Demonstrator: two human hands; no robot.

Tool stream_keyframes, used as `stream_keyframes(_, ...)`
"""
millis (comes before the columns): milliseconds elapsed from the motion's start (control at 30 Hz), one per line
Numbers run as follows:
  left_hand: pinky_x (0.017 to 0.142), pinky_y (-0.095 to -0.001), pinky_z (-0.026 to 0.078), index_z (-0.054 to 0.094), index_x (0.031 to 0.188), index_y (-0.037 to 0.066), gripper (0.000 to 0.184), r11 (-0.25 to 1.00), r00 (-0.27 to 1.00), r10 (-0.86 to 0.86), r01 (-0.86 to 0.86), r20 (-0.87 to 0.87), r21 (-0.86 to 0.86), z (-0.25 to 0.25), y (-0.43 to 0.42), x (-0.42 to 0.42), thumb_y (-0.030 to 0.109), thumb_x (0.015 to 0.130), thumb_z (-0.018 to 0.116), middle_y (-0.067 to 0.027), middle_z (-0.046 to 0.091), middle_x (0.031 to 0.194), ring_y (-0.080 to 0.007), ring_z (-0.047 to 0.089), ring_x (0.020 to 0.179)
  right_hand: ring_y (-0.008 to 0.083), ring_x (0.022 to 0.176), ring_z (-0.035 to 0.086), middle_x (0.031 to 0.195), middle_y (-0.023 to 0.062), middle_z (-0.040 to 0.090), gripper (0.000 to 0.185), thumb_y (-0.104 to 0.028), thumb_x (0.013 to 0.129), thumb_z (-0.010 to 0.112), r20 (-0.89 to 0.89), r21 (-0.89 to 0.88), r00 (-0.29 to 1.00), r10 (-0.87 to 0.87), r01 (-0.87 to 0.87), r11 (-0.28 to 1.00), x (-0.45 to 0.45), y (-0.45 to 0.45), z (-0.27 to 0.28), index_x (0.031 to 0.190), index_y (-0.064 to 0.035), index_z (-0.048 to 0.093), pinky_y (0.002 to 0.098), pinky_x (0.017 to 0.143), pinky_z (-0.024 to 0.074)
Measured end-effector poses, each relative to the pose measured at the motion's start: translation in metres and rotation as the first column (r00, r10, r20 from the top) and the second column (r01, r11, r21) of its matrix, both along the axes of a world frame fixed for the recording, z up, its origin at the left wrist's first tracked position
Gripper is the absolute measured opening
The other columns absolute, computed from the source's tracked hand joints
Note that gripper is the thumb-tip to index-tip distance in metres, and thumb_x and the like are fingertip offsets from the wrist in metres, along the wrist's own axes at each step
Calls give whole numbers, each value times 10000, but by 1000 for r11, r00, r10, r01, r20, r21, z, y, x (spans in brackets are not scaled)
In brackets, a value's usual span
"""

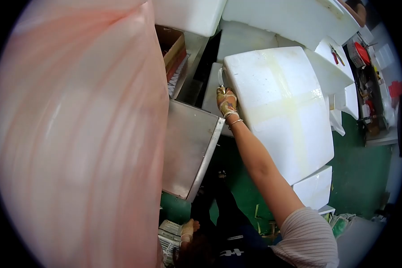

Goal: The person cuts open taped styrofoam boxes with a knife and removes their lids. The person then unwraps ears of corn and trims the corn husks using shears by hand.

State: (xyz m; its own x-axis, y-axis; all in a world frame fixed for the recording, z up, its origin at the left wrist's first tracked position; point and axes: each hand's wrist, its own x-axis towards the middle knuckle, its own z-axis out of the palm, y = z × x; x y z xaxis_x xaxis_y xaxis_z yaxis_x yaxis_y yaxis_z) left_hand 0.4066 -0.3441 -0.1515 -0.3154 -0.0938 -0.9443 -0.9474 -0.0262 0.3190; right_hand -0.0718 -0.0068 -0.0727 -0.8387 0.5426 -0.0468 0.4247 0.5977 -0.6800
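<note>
The big white foam box (272, 116) sits right of centre in the frame, its long left edge running down beside the person's right hand (228, 102). That hand, in a patterned glove, is closed round a small tool with a pale, curved blade (220, 77), which points up the frame close by the box's upper left corner. The steel cabinet (190, 149) has its corner just left of the wrist, so there's only a narrow dark gap between metal and foam. More foam boxes (250, 40) crowd in above, and a smaller foam block (315, 187) lies by the lower right edge; the roomier side is the green floor (355, 165) to the right. As for the box itself, its top is bright and a bit scuffed, with yellowish tape (286, 91) crossing it both ways and catching the light near the right. Down at bottom left of centre, the left hand (190, 227) is beside a pale slatted crate (169, 243), though I can't tell whether it's open or closed. Pinkish plastic sheeting (85, 134) fills the whole left of the frame.
</note>
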Motion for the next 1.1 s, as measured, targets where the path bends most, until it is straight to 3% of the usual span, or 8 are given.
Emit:
stream_keyframes(300,513,-317,423,615,764,50,351,999,999,43,-42,29,-34,2,-20,5,342,903,478,-70,636,767,-175,592,622,463,940,555,960,278,599,422,-427,878,453,-58,-130,991,-122,114,985,5,-1,-22,931,-31,588,507,802,448)
stream_keyframes(667,528,-312,443,654,795,36,386,994,993,-106,106,-59,8,17,-48,-4,371,901,494,-79,674,813,-171,628,655,430,742,582,749,216,599,259,-292,877,537,174,-77,976,-128,143,987,298,-25,-31,884,-34,546,465,616,462)
stream_keyframes(800,477,-270,316,531,729,48,356,974,977,-215,214,-3,68,4,-58,-29,341,924,479,13,473,631,-120,392,492,417,733,583,734,209,590,227,-265,880,533,198,-69,964,-176,193,979,374,-44,-32,867,-38,539,451,606,460)
stream_keyframes(867,486,-267,440,662,833,23,340,956,959,-253,228,126,187,-22,-71,-34,323,866,505,-93,668,736,-175,616,575,418,714,581,720,212,578,229,-259,876,540,182,-141,953,-243,270,952,386,-47,-10,847,-32,524,444,597,460)
stream_keyframes(900,482,-265,430,658,822,23,339,954,952,-291,280,97,108,-20,-69,-31,325,864,511,-87,661,721,-170,599,545,432,725,573,726,232,574,256,-269,875,544,151,-53,981,-118,127,990,395,-42,-22,831,-19,508,450,600,455)
stream_keyframes(933,477,-262,420,653,812,23,338,945,942,-328,327,67,28,-7,-56,-40,328,862,517,-81,654,706,-166,581,515,432,725,573,726,232,574,256,-269,875,544,157,-56,981,-114,124,991,396,-40,-18,831,-19,508,450,600,455)
stream_keyframes(1033,503,-265,426,649,800,16,348,930,934,-353,344,50,128,-34,-66,-42,333,866,520,-81,650,702,-159,588,543,449,802,565,782,260,588,278,-284,881,535,300,-185,940,-164,226,956,365,-33,9,827,-13,502,457,661,460)
stream_keyframes(1100,534,-271,440,652,803,18,352,925,927,-375,374,-3,60,-14,-52,-41,342,864,531,-82,652,707,-153,601,582,439,766,574,770,243,593,271,-282,884,522,190,-145,967,-169,198,969,355,-27,-8,829,-18,502,466,645,459)
